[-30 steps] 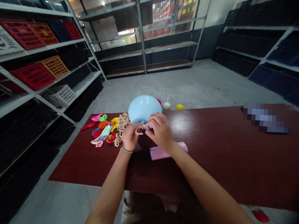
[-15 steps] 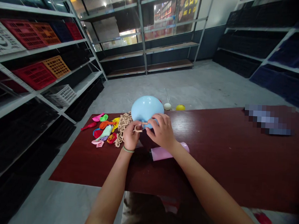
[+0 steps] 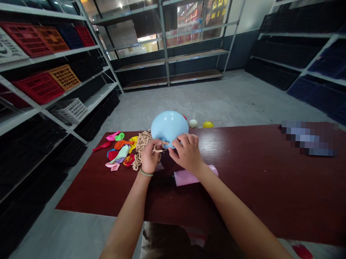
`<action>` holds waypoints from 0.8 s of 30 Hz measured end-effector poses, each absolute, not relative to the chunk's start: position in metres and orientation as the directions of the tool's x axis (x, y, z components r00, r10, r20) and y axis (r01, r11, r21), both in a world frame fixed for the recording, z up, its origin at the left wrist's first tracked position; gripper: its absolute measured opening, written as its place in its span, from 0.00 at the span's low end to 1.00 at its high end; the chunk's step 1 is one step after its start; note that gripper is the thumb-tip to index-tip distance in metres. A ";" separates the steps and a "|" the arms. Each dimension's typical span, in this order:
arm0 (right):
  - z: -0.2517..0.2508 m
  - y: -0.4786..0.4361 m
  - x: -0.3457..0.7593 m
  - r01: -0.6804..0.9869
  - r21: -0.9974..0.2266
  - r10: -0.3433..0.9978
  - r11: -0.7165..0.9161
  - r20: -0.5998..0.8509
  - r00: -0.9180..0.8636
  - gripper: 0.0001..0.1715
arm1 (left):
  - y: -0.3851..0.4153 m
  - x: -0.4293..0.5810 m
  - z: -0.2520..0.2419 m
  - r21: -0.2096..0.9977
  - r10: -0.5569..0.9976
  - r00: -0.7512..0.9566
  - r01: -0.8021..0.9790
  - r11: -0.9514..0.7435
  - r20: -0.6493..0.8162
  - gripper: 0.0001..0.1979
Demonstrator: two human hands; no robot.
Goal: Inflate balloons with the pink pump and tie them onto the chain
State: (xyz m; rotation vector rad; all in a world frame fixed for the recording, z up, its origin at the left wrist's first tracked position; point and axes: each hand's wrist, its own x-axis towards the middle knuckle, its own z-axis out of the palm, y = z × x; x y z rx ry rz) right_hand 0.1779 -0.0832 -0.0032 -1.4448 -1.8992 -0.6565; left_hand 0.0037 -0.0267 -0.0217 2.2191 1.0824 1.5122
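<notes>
An inflated light-blue balloon (image 3: 169, 125) sits just beyond my hands, its neck toward me. My left hand (image 3: 150, 156) is closed on a beige cord (image 3: 158, 150), whose short end curls out by the thumb at the balloon's neck. With fingers bent, my right hand (image 3: 187, 151) pinches the balloon's stretched neck. A heap of the same beige cord lies to the left of the balloon. Beneath my right wrist is a pink cylinder with a dark end (image 3: 186, 177), which looks like a hand pump. The fingertips partly hide the neck.
Several uninflated balloons (image 3: 122, 153) of mixed colours lie on the left of the dark red table (image 3: 245, 179). A blurred bluish item (image 3: 308, 140) rests at the right. White and yellow (image 3: 208, 124) round things show past the far edge. Shelves with crates (image 3: 41, 87) stand around.
My right hand has shifted slightly, and more of the balloon's stretched blue neck shows between my hands. Both hands keep their hold; the view has moved very slightly.
</notes>
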 end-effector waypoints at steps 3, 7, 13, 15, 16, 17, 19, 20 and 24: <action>-0.003 -0.084 0.178 0.968 0.025 0.628 0.251 0.757 -0.182 0.14 | -0.029 0.005 -0.019 0.545 0.664 0.246 0.411 -0.731 0.706 0.08; -0.005 -0.083 0.177 0.970 0.050 0.618 0.239 0.763 -0.192 0.10 | -0.032 0.008 -0.017 0.500 0.623 0.286 0.400 -0.768 0.728 0.08; -0.006 -0.083 0.178 0.964 0.061 0.580 0.260 0.788 -0.207 0.07 | -0.034 0.009 -0.018 0.495 0.617 0.322 0.386 -0.778 0.718 0.07; -0.006 -0.083 0.178 0.960 0.062 0.579 0.274 0.786 -0.216 0.07 | -0.034 0.009 -0.018 0.493 0.617 0.329 0.389 -0.778 0.715 0.08; -0.006 -0.084 0.178 0.958 0.060 0.581 0.279 0.784 -0.218 0.07 | -0.034 0.009 -0.019 0.496 0.622 0.327 0.394 -0.774 0.711 0.08; -0.006 -0.084 0.177 0.958 0.056 0.585 0.283 0.781 -0.219 0.07 | -0.034 0.009 -0.019 0.502 0.630 0.321 0.400 -0.767 0.707 0.08; -0.006 -0.084 0.177 0.956 0.051 0.592 0.289 0.775 -0.220 0.07 | -0.035 0.010 -0.020 0.520 0.650 0.295 0.412 -0.748 0.700 0.08; -0.006 -0.083 0.178 0.955 0.050 0.593 0.291 0.774 -0.221 0.08 | -0.035 0.010 -0.020 0.532 0.660 0.281 0.416 -0.738 0.696 0.08; -0.007 -0.082 0.179 0.955 0.055 0.586 0.292 0.779 -0.224 0.09 | -0.034 0.011 -0.019 0.572 0.705 0.222 0.446 -0.688 0.674 0.08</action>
